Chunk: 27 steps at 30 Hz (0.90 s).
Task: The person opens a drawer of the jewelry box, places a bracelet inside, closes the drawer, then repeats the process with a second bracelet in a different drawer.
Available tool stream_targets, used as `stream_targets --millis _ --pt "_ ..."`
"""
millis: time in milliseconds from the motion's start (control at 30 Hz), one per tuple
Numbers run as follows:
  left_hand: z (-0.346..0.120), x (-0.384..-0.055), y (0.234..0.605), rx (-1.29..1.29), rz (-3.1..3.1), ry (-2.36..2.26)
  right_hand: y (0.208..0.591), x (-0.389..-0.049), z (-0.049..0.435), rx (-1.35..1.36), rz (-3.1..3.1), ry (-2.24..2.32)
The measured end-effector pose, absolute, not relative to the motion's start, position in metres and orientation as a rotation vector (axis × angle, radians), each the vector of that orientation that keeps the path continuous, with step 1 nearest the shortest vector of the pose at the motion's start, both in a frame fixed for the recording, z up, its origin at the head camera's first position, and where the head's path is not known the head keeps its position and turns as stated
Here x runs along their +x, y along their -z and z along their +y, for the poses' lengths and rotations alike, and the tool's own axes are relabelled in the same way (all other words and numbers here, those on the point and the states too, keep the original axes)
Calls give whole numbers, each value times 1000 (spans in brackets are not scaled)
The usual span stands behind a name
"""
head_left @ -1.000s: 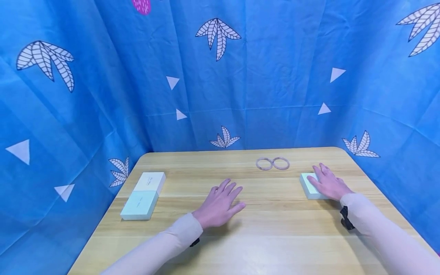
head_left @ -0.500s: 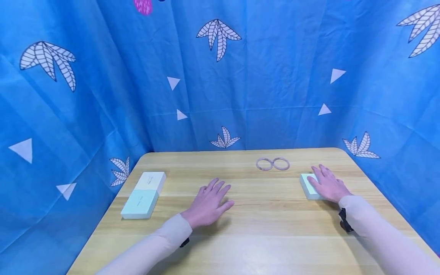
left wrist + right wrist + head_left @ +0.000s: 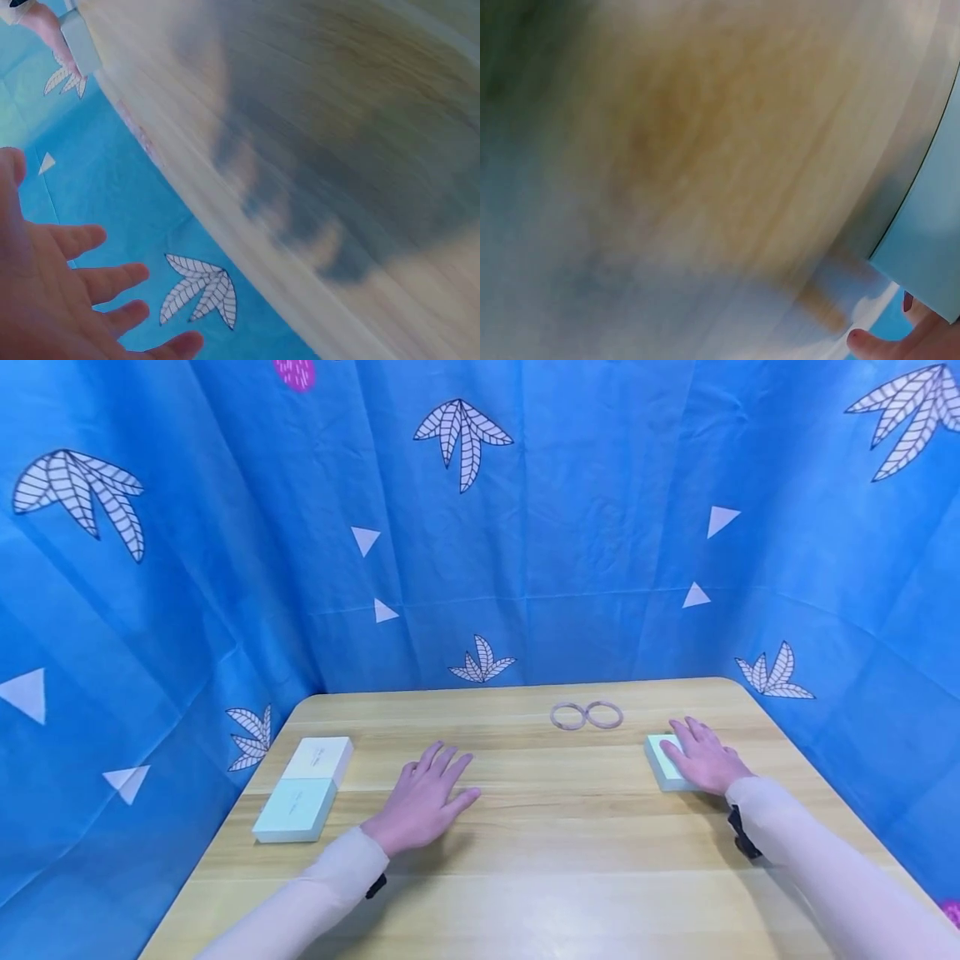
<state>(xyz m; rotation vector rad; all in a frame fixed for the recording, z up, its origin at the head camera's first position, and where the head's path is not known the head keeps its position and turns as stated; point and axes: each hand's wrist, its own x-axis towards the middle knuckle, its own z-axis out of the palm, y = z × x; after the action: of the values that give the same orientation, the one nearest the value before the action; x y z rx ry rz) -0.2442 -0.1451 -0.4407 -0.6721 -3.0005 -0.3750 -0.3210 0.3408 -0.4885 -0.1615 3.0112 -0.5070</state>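
Shows a pale wood-grain desk (image 3: 570,902), rounded at both far corners and shiny towards the near side; carries, towards the left edge, a white box (image 3: 318,757) just beyond a pale green box (image 3: 296,808), lying flat and touching; bears, near the far edge, right of centre, two thin rings (image 3: 586,716) side by side; holds, farther right, a second pale green box (image 3: 666,770)
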Motion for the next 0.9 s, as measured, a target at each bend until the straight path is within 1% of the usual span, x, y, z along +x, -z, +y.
stream_targets --millis 333,567,900 --pt "-173 -233 443 -561 -3075 427 492 -331 337 -203 3018 492" --pt "-193 -239 441 -548 -3039 382 497 -327 345 -200 3055 507" --pt "-245 -237 444 -419 -2937 343 495 -326 344 -228 3041 503"
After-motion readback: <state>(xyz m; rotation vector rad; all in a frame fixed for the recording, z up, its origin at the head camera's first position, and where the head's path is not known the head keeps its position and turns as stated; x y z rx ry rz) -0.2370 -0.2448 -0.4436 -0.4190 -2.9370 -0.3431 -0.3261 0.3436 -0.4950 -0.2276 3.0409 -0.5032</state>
